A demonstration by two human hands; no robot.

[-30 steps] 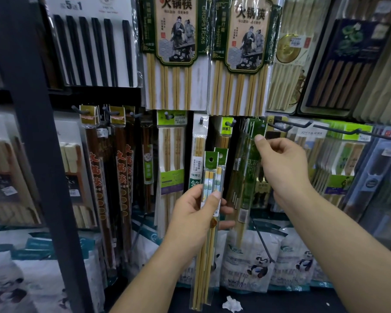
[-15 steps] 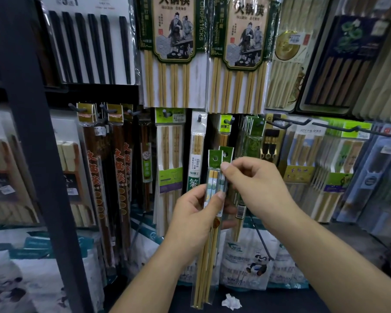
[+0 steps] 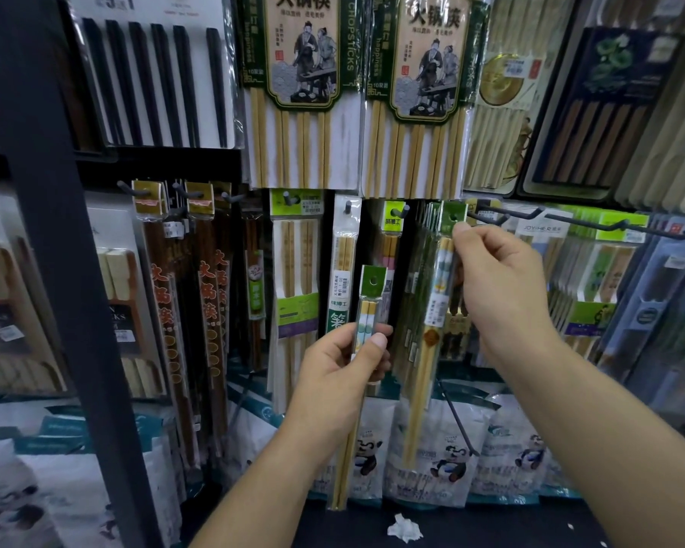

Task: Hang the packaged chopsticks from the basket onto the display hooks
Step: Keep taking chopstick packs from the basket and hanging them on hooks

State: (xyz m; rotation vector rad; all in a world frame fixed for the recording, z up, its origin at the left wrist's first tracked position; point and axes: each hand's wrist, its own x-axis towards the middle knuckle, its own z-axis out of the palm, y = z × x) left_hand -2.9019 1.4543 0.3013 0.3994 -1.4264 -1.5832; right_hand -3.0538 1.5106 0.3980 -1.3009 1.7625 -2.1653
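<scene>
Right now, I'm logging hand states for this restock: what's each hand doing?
Left hand: grips one chopstick pack, upright.
Right hand: pinches a second pack just below its green header.

We hold one clear pack of chopsticks (image 3: 366, 310) upright, green header up, in our left hand (image 3: 341, 373). Our right hand (image 3: 499, 286) pinches a second pack (image 3: 437, 294) just beside a black hook (image 3: 491, 220).

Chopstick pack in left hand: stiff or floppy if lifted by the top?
Probably stiff along its length: the chopstick pack stands straight above and below the left hand. Likely light, since a pinch holds it. Its film looks glossy, so it may be slippery.
</scene>
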